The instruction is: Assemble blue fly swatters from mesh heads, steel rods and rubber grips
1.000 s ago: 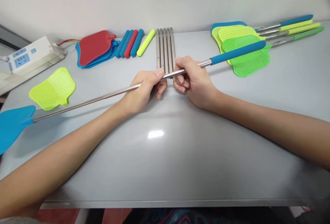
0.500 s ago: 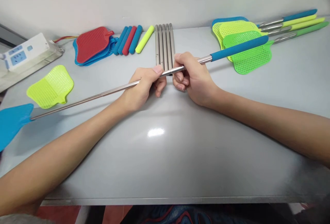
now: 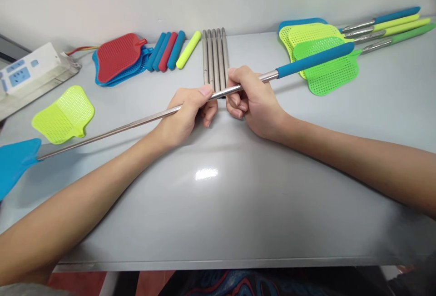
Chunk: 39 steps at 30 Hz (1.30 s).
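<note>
Grasping metal shaft [image 3: 150, 117] at frame centre with left grip [image 3: 185, 112] and right grip [image 3: 256, 102]; apparently adjusting length. Next: apply steady force along axis.

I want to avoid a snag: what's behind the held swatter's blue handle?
A green swatter head shows above and below the blue handle, with yellow swatter heads farther back. The strip directly behind the handle is covered, so cannot be seen.
</note>
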Each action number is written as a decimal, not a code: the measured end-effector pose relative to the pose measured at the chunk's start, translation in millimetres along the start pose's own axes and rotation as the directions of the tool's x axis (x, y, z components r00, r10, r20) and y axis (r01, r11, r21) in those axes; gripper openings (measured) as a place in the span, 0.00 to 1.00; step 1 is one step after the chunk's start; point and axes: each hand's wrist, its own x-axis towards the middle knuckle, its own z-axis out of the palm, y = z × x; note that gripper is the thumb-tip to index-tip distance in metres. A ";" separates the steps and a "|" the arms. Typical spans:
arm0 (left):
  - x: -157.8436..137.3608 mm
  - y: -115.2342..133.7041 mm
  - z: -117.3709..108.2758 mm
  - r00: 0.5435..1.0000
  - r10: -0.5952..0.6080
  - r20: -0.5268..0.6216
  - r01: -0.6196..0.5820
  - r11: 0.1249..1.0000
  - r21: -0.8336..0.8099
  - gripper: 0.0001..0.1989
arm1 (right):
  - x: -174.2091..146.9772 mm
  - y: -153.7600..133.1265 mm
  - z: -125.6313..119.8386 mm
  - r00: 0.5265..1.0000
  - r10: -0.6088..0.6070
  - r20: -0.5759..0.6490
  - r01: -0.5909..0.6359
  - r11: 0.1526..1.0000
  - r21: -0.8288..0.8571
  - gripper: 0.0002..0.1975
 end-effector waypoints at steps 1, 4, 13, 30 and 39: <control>0.0 -0.1 -0.1 1.000 -0.005 0.000 0.005 1.000 0.001 0.26 | -0.1 -0.1 0.1 1.000 -0.001 0.001 0.001 1.000 0.001 0.23; -0.2 0.1 -0.2 1.000 -0.002 0.006 0.002 1.000 0.003 0.26 | -0.3 -0.4 0.3 1.000 0.015 -0.008 -0.015 1.000 -0.011 0.23; -0.4 0.4 -0.5 0.999 0.048 0.018 -0.048 0.999 0.017 0.27 | -0.1 0.0 -0.3 1.000 0.027 -0.006 -0.027 1.000 -0.006 0.24; 0.9 -3.2 -1.7 0.997 0.068 0.021 -0.068 0.998 -0.003 0.27 | -0.1 -0.4 0.5 1.000 0.013 -0.013 -0.013 1.000 -0.023 0.23; 0.6 -3.6 -1.6 0.997 0.079 0.009 -0.079 0.997 -0.007 0.27 | -0.4 -0.5 0.2 1.000 -0.004 0.006 0.004 1.000 -0.012 0.23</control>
